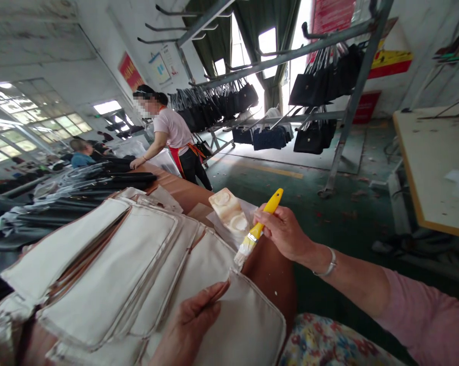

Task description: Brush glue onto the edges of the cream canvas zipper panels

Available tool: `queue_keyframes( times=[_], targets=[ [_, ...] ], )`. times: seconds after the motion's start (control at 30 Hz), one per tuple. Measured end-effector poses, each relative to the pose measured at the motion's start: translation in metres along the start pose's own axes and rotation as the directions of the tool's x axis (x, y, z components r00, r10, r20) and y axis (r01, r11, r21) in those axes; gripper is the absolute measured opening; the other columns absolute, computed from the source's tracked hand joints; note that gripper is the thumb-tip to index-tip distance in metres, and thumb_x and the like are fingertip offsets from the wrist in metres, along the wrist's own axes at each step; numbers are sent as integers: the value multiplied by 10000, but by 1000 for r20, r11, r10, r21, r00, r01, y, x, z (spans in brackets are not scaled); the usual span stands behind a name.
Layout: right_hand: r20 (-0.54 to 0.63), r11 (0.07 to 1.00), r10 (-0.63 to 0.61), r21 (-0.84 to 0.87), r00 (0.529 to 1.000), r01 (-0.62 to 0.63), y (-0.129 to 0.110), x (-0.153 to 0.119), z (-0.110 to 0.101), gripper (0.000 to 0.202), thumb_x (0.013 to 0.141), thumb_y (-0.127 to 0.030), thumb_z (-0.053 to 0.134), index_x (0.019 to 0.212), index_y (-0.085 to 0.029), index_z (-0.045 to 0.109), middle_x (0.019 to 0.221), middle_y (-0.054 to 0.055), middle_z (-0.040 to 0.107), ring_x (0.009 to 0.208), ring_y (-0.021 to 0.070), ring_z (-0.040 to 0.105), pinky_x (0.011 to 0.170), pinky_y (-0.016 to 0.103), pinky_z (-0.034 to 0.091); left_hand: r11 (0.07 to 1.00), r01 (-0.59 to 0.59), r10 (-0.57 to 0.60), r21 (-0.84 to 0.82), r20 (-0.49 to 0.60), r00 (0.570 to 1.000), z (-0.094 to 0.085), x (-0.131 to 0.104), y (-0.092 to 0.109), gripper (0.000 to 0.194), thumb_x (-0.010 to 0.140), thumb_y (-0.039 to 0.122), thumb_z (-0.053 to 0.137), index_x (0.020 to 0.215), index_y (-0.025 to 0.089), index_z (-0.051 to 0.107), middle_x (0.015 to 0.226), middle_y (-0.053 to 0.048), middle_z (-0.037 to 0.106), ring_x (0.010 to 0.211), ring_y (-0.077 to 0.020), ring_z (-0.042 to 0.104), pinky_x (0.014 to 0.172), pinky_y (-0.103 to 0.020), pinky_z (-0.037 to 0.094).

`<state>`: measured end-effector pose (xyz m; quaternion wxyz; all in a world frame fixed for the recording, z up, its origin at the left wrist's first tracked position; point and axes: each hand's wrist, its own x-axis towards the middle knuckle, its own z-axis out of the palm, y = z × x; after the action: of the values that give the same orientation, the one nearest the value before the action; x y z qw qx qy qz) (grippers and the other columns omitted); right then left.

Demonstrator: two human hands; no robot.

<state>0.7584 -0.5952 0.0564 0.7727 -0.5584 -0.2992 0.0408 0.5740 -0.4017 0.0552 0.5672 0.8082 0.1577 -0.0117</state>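
A yellow-handled brush (265, 216) is held in my right hand (285, 231), its white-coated bristles pointing down at the edge of a cream panel (248, 315). My left hand (193, 317) lies over that panel, with thumb and fingers pinching a small brown piece (220, 292) close below the bristles. Behind the brush, a stained tray (229, 208) with round hollows holds a whitish substance. More cream panels (111, 264) with brown edges overlap in a pile to the left.
The brown table (273, 274) drops off on the right. Black pieces (80, 193) are heaped at the far left. A person (172, 132) stands at the table's far end. Behind are racks of black bags (317, 86); a pale table (435, 168) stands at the right.
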Motion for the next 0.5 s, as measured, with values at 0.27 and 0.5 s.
queue_keyframes(
  times=[0.27, 0.5],
  targets=[
    [72, 981, -84, -170, 994, 96, 3, -4, -3, 324, 910, -394, 578, 690, -157, 569, 593, -19, 486, 551, 106, 442, 542, 229, 360, 932, -196, 197, 306, 26, 980, 13, -14, 17, 332, 858, 434, 593, 1139, 310, 718, 1135, -15, 734, 1085, -237, 675, 979, -346, 534],
    [125, 993, 109, 42, 986, -115, 2, 0, -5, 371, 894, -468, 589, 728, -136, 597, 546, -28, 457, 499, 88, 395, 460, 206, 292, 378, -440, 652, 815, 103, 751, 11, -35, -2, 363, 826, 417, 658, 1186, 377, 660, 852, -17, 755, 701, -189, 720, 589, -244, 578]
  ],
)
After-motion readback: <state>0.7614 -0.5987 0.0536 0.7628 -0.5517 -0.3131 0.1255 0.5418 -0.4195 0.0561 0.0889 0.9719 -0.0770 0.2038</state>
